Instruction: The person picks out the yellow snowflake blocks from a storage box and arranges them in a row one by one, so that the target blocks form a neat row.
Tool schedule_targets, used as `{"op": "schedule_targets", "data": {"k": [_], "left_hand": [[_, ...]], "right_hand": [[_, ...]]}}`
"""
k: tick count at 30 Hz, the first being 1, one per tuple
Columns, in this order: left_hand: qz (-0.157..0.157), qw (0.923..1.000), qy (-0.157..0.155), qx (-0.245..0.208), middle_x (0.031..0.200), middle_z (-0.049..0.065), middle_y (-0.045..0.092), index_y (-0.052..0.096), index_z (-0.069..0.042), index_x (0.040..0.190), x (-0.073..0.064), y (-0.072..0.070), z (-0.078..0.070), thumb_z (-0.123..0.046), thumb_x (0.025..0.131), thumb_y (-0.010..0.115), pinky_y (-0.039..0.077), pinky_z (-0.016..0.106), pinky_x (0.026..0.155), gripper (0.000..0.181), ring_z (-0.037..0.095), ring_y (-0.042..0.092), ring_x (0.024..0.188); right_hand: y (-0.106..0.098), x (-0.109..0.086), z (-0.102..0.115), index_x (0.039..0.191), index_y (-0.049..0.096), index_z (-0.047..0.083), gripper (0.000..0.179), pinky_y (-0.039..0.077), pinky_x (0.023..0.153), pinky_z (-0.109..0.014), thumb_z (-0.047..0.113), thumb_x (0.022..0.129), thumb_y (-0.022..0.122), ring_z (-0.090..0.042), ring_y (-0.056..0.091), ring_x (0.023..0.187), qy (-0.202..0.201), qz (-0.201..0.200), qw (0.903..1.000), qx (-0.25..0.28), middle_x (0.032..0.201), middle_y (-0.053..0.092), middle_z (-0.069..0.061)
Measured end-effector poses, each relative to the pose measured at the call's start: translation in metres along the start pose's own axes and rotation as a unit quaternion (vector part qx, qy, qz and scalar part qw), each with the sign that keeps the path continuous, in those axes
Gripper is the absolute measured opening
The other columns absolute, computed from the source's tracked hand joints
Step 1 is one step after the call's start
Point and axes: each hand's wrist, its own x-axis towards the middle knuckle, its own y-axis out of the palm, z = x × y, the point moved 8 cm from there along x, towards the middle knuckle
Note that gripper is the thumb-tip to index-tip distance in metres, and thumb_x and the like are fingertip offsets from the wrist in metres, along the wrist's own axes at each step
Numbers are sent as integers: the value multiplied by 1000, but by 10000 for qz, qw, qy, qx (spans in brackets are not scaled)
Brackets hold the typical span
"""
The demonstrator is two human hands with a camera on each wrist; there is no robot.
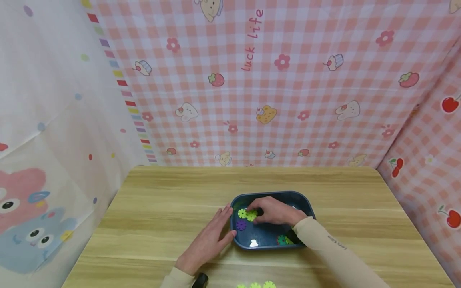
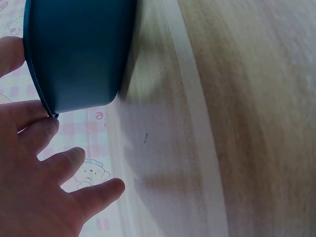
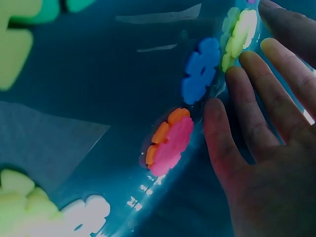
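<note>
A dark blue tray [image 1: 264,234] stands on the table with notched snowflake discs inside. My left hand [image 1: 208,242] rests at its left side, fingers extended, fingertips and thumb touching the rim. Inside the tray, my right hand [image 1: 275,211] reaches over yellow-green discs [image 1: 242,213], next to a purple disc [image 1: 241,225]. The right wrist view shows its fingers fairly straight beside a yellow-green disc [image 3: 240,37]; I see nothing gripped. Near them lie a blue disc [image 3: 201,70], a pink disc [image 3: 172,146] and an orange one partly behind the pink.
A green disc [image 1: 281,240] lies in the tray's near right part, partly hidden by the right forearm. More yellow-green discs [image 1: 269,285] lie on the wooden table [image 1: 173,200] at the bottom edge of the head view. Patterned cloth [image 1: 266,88] hangs behind the table and at both sides.
</note>
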Motion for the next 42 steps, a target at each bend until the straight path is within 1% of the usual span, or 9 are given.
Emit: {"op": "schedule_targets", "data": {"k": [9,15,25,28,34,42], "left_hand": [[-19,10000,4,1,172,-4,18,27,-18,166,0,0,1,-45,107,53,27,53,123,70,29,18,158],[-62,9999,89,-19,172,-3,19,27,-17,166,1,1,0,-43,107,53,28,54,123,69,31,19,157],[-63,9999,99,-59,172,-3,19,27,-17,166,1,1,1,-44,108,53,28,54,123,69,32,19,157],[-55,9999,80,-50,172,-4,18,27,-17,166,1,1,0,-45,108,52,27,53,123,69,30,19,157],[-108,9999,117,-17,172,-1,19,28,-15,165,0,0,-1,-45,107,53,28,54,123,70,32,20,157],[-91,9999,104,-48,172,-2,19,28,-15,165,1,0,0,-43,108,53,27,54,123,69,33,19,157]], "right_hand": [[3,2,2,123,74,10,34,53,104,-42,17,91,82,-17,64,115,-184,-42,9994,-291,123,70,-1],[5,2,4,124,75,10,34,54,102,-40,15,91,81,-14,63,111,-289,27,9981,-534,120,67,1],[9,3,2,124,75,12,33,55,100,-39,12,91,81,-13,61,107,-209,173,9973,-686,122,64,2],[9,3,1,123,75,13,33,55,99,-37,12,91,81,-11,61,105,-227,166,9971,-712,121,64,2],[9,4,2,121,75,13,30,56,94,-33,13,92,81,-9,59,99,-323,104,9966,-750,117,64,3],[9,4,2,120,76,13,29,56,93,-32,15,92,81,-9,60,99,-263,145,9967,-761,114,64,3]]}}
